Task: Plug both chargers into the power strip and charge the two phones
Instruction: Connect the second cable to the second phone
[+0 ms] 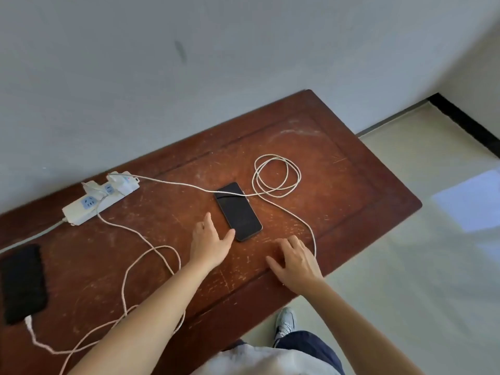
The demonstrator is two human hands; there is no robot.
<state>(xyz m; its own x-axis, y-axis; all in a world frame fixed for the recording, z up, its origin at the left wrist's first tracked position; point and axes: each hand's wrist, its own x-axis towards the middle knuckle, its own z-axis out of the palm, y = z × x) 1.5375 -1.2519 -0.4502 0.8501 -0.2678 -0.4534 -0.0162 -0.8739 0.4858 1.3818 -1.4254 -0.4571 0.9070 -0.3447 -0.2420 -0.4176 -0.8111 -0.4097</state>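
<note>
A white power strip lies at the table's far left with two white chargers plugged into it. A black phone rests face up mid-table. My left hand is open, its fingertips touching the phone's near left corner. My right hand lies spread on the table, right of the phone, over the end of a white cable that loops behind the phone; whether it grips the cable end I cannot tell. A second black phone lies at the left edge, with the other cable plugged into its near end.
The brown wooden table stands against a white wall. Its right and near edges drop to a pale tiled floor. My shoe is on the floor beside the table's near edge.
</note>
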